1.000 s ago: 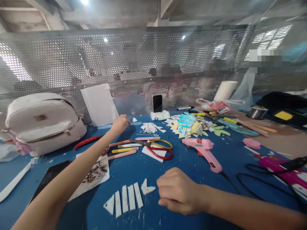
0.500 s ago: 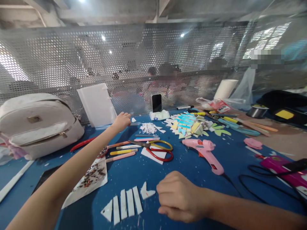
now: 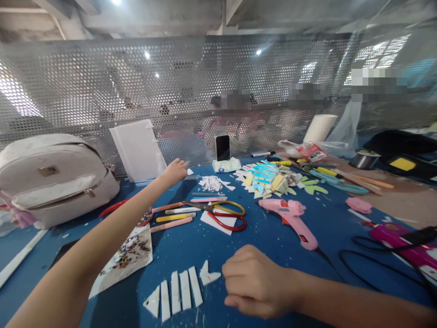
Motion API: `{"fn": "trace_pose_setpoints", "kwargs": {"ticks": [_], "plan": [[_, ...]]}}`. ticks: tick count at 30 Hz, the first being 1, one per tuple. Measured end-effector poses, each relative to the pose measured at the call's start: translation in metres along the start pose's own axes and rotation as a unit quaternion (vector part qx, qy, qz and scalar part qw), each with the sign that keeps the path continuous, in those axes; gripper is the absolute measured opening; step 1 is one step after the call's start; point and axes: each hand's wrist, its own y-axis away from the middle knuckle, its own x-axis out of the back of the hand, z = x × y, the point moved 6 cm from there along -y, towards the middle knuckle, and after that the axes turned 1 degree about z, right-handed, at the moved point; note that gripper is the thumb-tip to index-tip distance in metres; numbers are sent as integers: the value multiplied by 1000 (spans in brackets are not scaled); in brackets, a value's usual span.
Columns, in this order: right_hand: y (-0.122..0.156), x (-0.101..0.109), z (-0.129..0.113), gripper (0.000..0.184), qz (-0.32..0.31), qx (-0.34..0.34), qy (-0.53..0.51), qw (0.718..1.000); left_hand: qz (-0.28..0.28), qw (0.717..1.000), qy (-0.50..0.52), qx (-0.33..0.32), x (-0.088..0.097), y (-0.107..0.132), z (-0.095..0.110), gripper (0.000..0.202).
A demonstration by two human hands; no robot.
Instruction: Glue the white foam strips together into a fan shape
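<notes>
My left hand (image 3: 175, 171) is stretched far over the table, fingers curled downward beside a small white scrap (image 3: 190, 171) and some clear sticks (image 3: 191, 177). Its fingertips are hidden, so I cannot see what it holds. My right hand (image 3: 251, 280) rests on the table as a loose fist, nothing showing out of it. Left of that fist lies a forked white tail piece (image 3: 209, 274). Several white strips (image 3: 185, 289) form a row beside it, ending in a triangular head piece (image 3: 153, 301) with a dark dot. Together they make a fish shape.
Scissors (image 3: 221, 212) lie on a white card near several pens (image 3: 175, 218). A pink glue gun (image 3: 290, 216) sits to the right, its cord trailing. Behind are coloured scraps (image 3: 266, 175), white shreds (image 3: 211, 183) and a phone (image 3: 223, 148). A white backpack (image 3: 54, 177) stands left.
My left hand has shifted very slightly at the far side of the table. The right fist and the white pieces stay in place.
</notes>
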Motion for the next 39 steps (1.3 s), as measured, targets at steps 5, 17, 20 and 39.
{"fn": "trace_pose_setpoints", "kwargs": {"ticks": [5,17,20,39], "plan": [[-1,0,-1,58,7,-1,10,1000,5,1000,13,-11,0,-1,0,33],[0,0,-1,56,12,3,7,1000,15,998,41,-45,7,1,-3,32],[-1,-1,0,56,16,4,7,1000,14,997,40,-57,9,0,-1,32],[-1,1,-3,57,19,7,15,1000,23,994,23,-105,15,-1,6,31]]}}
